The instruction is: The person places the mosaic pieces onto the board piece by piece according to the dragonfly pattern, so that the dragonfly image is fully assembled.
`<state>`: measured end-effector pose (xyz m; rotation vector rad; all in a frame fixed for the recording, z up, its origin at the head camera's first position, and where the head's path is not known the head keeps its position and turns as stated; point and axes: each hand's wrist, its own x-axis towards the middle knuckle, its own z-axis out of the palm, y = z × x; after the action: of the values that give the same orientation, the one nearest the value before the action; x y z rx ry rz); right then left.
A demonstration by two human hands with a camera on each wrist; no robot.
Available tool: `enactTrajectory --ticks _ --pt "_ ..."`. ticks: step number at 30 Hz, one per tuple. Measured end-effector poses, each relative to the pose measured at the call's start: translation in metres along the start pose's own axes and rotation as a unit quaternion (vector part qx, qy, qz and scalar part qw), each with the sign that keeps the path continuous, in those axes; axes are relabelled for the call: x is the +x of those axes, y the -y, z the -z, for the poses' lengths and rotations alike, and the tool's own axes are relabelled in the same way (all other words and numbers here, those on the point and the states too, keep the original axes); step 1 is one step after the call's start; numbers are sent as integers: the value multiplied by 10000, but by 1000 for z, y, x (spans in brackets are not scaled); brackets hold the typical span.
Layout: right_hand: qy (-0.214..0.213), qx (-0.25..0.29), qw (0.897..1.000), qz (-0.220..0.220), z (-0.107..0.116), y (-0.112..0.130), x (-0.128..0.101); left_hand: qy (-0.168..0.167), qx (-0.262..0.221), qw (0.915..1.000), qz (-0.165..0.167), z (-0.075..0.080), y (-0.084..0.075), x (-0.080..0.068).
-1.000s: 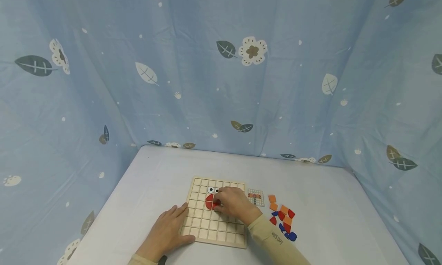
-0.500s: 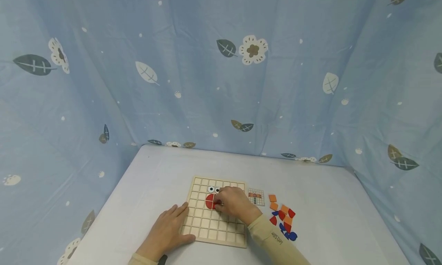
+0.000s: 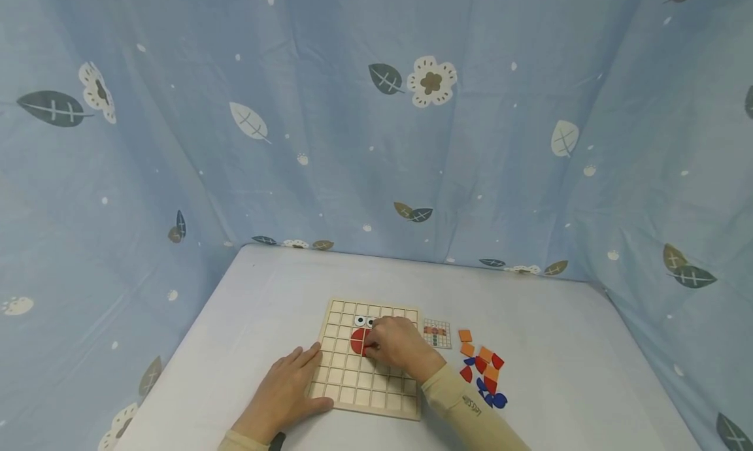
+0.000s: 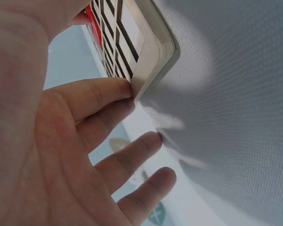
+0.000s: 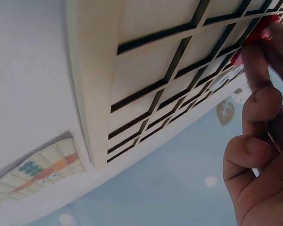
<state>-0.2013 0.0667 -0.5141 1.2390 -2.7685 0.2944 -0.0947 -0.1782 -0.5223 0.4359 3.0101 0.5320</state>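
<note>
Right grip: right hand fingertips pinch red piece on wooden grid board.
Left grip: left hand flat, steadying board edge.
Risk: piece may seat askew across grid lines.

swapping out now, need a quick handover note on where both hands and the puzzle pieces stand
Left hand: flat on the table, fingers against the wooden grid board edge.
Right hand: fingers on a red piece on the board.
Done: two eye pieces and the red shape sit in the upper rows.
Left: the loose orange, red and blue pieces right of the board; pattern card lies beside them; most cells empty.
</note>
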Motion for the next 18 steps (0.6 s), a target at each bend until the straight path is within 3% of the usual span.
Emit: enactTrajectory --ticks 18 --pt "-224 44 9997 -53 -3 0 -2 -26 26 10000 9 0 -2 0"
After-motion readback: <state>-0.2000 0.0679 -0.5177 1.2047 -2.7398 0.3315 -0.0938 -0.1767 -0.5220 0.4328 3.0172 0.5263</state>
